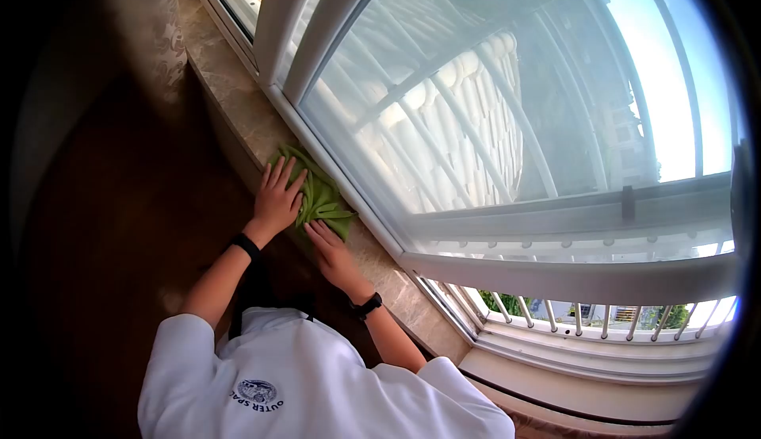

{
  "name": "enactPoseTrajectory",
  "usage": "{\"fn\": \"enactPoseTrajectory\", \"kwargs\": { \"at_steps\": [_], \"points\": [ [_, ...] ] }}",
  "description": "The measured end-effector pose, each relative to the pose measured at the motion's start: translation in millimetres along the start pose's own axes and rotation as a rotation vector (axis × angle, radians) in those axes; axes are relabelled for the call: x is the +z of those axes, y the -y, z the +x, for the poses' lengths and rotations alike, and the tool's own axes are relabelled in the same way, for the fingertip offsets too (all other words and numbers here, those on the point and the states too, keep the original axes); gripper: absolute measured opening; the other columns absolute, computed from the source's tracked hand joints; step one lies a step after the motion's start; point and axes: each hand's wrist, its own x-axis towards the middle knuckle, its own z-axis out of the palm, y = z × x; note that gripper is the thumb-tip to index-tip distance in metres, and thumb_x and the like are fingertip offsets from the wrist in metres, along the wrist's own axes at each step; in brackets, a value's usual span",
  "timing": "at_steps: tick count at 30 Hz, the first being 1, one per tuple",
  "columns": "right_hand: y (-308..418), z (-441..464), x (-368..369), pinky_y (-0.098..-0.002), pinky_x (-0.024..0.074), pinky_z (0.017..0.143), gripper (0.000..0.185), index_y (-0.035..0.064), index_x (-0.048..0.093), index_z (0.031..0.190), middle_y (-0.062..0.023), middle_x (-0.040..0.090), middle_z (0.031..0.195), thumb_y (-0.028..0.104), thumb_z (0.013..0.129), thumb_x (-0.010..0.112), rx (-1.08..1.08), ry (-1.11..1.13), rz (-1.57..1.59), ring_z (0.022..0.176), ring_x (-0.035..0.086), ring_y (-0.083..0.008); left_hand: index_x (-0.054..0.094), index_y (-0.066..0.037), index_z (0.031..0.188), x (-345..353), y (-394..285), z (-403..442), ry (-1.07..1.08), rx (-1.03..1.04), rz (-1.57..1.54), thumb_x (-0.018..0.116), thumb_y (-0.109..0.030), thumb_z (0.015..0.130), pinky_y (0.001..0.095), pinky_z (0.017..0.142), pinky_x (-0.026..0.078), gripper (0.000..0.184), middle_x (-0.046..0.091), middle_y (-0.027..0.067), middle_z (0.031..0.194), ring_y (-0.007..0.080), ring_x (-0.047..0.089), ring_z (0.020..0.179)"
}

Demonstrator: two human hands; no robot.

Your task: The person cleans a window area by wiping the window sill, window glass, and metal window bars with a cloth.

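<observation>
A bunched green cloth (319,195) lies on the marble windowsill (388,280), close against the white window frame. My left hand (276,201) rests on the cloth's left part, fingers stretched out and slightly apart. At the cloth's near edge, my right hand (334,260) touches it with its fingertips, fingers extended. Folds of the fabric rise between the two hands. A black band (246,246) circles my left wrist, and a dark watch (367,306) is on my right wrist.
A large white-framed window sash (349,193) stands just beyond the sill. White bars (551,318) show outside the gap below it. A pale curtain (154,26) hangs at the upper left. Dark brown floor (111,241) lies to the left.
</observation>
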Motion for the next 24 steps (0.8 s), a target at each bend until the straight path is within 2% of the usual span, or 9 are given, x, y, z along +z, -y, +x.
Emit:
{"fn": "enactPoseTrajectory", "kwargs": {
  "at_steps": [2,3,4,10,13,18,20,23,24],
  "points": [
    [-13.3,-36.7,-25.1,-0.0512,0.0292,0.124,0.059,0.0066,0.049,0.155,-0.0232,0.046,0.158,0.003,0.097,0.058,0.105,0.015,-0.036,0.152,0.034,-0.0435,0.058,-0.016,0.151,1.7,-48.6,-18.3,0.083,0.055,-0.133,0.063,-0.028,0.100,0.0548,0.129,0.021,0.053,0.041,0.0165,0.164,0.0367,0.030,0.156],
    [-6.8,92.9,13.6,-0.0512,0.0297,0.123,0.059,0.0064,0.049,0.155,-0.0233,0.047,0.157,0.003,0.097,0.058,0.019,-0.115,-0.060,0.152,0.034,-0.0438,0.058,-0.016,0.151,-26.1,69.0,46.6,0.020,0.168,-0.052,0.063,-0.028,0.099,0.0546,0.129,0.020,0.053,0.041,0.0161,0.164,0.0363,0.031,0.156],
    [-6.3,95.3,14.9,-0.0511,0.0301,0.122,0.059,0.0063,0.049,0.155,-0.0234,0.047,0.156,0.004,0.097,0.058,0.049,-0.123,-0.084,0.151,0.035,-0.0441,0.058,-0.015,0.151,-27.3,70.8,44.7,0.045,0.198,-0.087,0.064,-0.028,0.099,0.0544,0.129,0.020,0.054,0.042,0.0156,0.164,0.0358,0.031,0.156],
    [5.3,138.3,36.6,-0.0557,0.0297,0.121,0.063,0.0074,0.044,0.158,-0.0228,0.042,0.159,0.005,0.096,0.056,0.030,-0.111,-0.256,0.151,0.034,-0.0437,0.057,-0.015,0.151,-17.9,101.5,61.0,-0.020,-0.033,-0.069,0.065,-0.026,0.098,0.0531,0.130,0.016,0.056,0.043,0.0159,0.163,0.0341,0.031,0.156],
    [15.8,195.9,57.1,-0.0577,0.0298,0.121,0.068,0.0100,0.040,0.161,-0.0219,0.040,0.161,0.005,0.095,0.054,0.024,-0.108,-0.259,0.153,0.031,-0.0426,0.049,-0.015,0.157,-47.7,142.9,81.8,0.047,-0.134,0.009,0.067,-0.024,0.096,0.0587,0.128,0.018,0.063,0.038,0.0185,0.165,0.0377,0.028,0.157],
    [28.6,270.6,67.9,-0.0574,0.0274,0.123,0.065,0.0127,0.039,0.162,-0.0213,0.035,0.166,0.009,0.098,0.052,0.047,-0.052,-0.323,0.156,0.027,-0.0421,0.028,-0.013,0.167,-239.0,187.6,112.6,-0.595,-0.357,0.035,0.075,-0.029,0.094,0.0712,0.121,0.021,0.088,0.019,0.0247,0.172,0.0468,0.021,0.158],
    [36.7,299.6,72.3,-0.0573,0.0273,0.123,0.066,0.0130,0.037,0.163,-0.0209,0.034,0.166,0.011,0.099,0.052,0.057,-0.035,-0.315,0.156,0.027,-0.0421,0.025,-0.010,0.166,-316.8,234.4,133.8,-0.922,-0.382,-0.033,0.078,-0.037,0.093,0.0649,0.125,0.020,0.094,0.014,0.0245,0.174,0.0448,0.017,0.160],
    [42.9,347.8,82.1,-0.0590,0.0284,0.122,0.068,0.0146,0.035,0.164,-0.0217,0.034,0.166,0.014,0.098,0.053,0.019,-0.007,-0.270,0.156,0.027,-0.0430,0.031,-0.004,0.164,-383.0,312.1,171.1,-1.022,-0.312,-0.280,0.079,-0.032,0.095,0.0418,0.125,0.028,0.088,0.030,0.0196,0.169,0.0302,0.033,0.155],
    [42.4,361.6,86.2,-0.0613,0.0299,0.121,0.069,0.0158,0.034,0.164,-0.0217,0.034,0.166,0.014,0.098,0.053,0.004,-0.001,-0.276,0.155,0.027,-0.0434,0.038,-0.003,0.159,-392.0,334.9,181.7,-0.865,-0.296,-0.419,0.078,-0.030,0.097,0.0391,0.121,0.033,0.079,0.040,0.0177,0.162,0.0273,0.040,0.147]
  ]
}}
